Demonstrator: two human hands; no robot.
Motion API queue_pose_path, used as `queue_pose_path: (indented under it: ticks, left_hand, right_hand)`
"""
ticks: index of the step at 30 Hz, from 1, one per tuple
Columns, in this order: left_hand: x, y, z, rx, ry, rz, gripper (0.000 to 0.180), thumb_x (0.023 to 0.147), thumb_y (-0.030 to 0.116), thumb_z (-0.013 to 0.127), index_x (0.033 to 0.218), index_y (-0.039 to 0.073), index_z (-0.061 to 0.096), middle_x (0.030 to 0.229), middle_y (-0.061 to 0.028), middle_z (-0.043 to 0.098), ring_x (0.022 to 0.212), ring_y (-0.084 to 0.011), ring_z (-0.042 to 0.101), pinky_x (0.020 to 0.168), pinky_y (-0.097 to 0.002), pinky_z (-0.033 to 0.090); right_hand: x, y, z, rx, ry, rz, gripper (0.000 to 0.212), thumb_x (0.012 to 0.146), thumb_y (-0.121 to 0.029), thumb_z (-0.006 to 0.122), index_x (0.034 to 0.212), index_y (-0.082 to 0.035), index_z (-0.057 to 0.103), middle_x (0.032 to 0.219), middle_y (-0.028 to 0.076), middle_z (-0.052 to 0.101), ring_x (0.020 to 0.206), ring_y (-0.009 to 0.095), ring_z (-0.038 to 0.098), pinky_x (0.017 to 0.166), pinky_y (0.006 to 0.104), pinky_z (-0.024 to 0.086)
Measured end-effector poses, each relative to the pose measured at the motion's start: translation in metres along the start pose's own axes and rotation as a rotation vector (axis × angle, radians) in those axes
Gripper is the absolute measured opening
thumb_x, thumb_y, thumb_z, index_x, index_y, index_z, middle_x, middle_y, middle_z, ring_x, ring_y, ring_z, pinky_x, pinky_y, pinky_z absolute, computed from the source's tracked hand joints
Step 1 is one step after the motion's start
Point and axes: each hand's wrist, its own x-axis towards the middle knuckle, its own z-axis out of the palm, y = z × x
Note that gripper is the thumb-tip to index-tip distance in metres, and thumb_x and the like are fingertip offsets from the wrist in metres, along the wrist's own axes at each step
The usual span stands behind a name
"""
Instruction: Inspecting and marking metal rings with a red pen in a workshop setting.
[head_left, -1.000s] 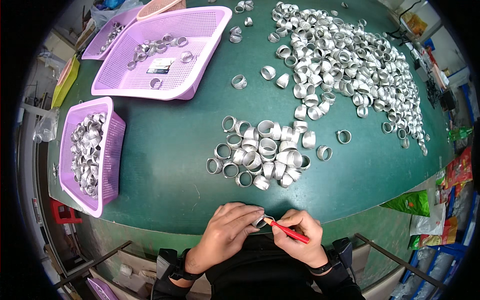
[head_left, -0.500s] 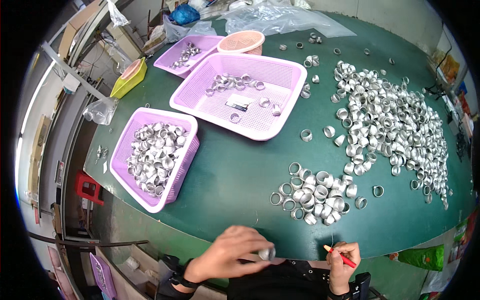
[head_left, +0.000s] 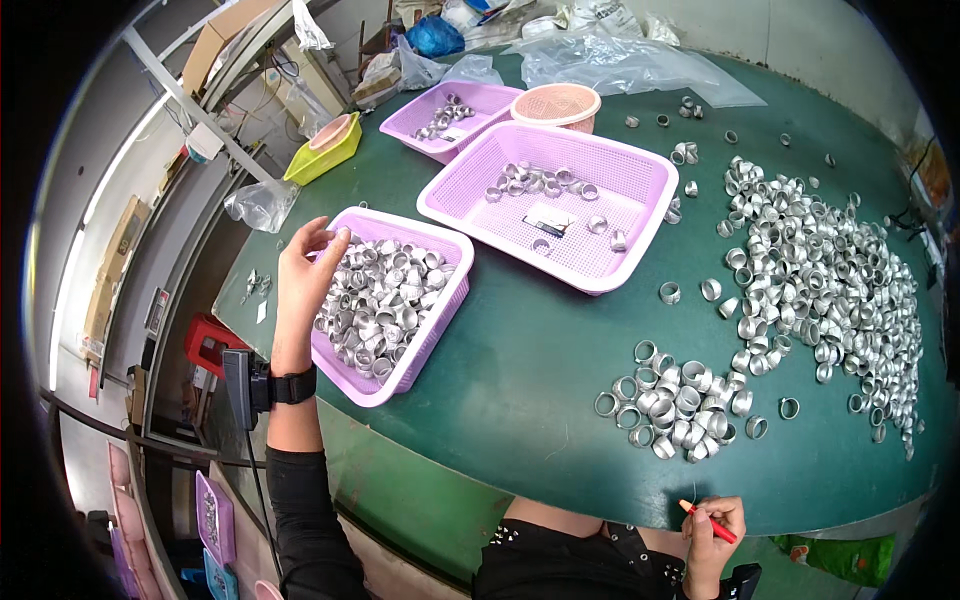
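My left hand [head_left: 310, 262] is raised over the left edge of a lilac basket [head_left: 437, 355] heaped with silver metal rings [head_left: 385, 300]. Its thumb and fingers are apart, and no ring shows between them. At the table's front edge, my right hand [head_left: 716, 535] grips a slim red pen-like tool [head_left: 718, 529] with a pale orange tip. A thin wire-like end rises from that tip. Just beyond this hand lies a small pile of metal rings [head_left: 685, 405], some upright and some on their sides.
A far larger heap of rings [head_left: 820, 275] spreads over the right of the green table [head_left: 540, 370]. Farther back stand two more lilac baskets [head_left: 645, 240] [head_left: 400, 125] with a few rings, a peach round basket [head_left: 555, 105] and clear plastic sheeting [head_left: 630, 70]. A yellow basket [head_left: 325, 155] is at far left.
My left hand has swung from the table's front edge up and left to the filled basket; the ring it held no longer shows in it. My right hand keeps the red tool. The view has shifted.
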Motion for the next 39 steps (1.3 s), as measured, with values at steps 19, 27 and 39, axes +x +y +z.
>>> queue_pose_path:
  ticks: [19,27,39]
  left_hand:
    - [-0.171,0.098,0.163,0.106,-0.652,0.668,0.030,0.060,0.013,0.067,0.086,0.005,0.055,0.079,-0.0066,0.048,0.072,-0.0221,0.046,0.061,-0.0315,0.036]
    - [-0.174,0.097,0.146,0.069,-0.792,0.660,0.030,0.059,0.012,0.067,0.087,0.007,0.055,0.083,-0.0054,0.046,0.074,-0.0219,0.045,0.063,-0.0314,0.034]
    - [-0.204,0.092,0.141,-0.019,-0.814,0.479,0.036,0.060,0.014,0.071,0.090,0.002,0.055,0.080,-0.0100,0.051,0.072,-0.0241,0.052,0.062,-0.0302,0.043]
  right_hand:
    - [0.056,-0.022,0.063,-1.034,-0.314,-0.612,0.026,0.060,-0.002,0.060,0.085,-0.006,0.055,0.080,0.003,0.055,0.076,0.020,0.048,0.067,0.0330,0.035]
    - [0.028,-0.042,0.029,-0.847,-0.431,-0.413,0.018,0.061,-0.005,0.066,0.074,-0.010,0.055,0.068,-0.002,0.057,0.070,0.019,0.048,0.067,0.0300,0.032]
    - [0.027,-0.032,0.016,-0.658,-0.452,-0.244,0.030,0.066,-0.003,0.064,0.092,-0.004,0.049,0.097,0.011,0.054,0.082,0.027,0.053,0.069,0.0314,0.043]
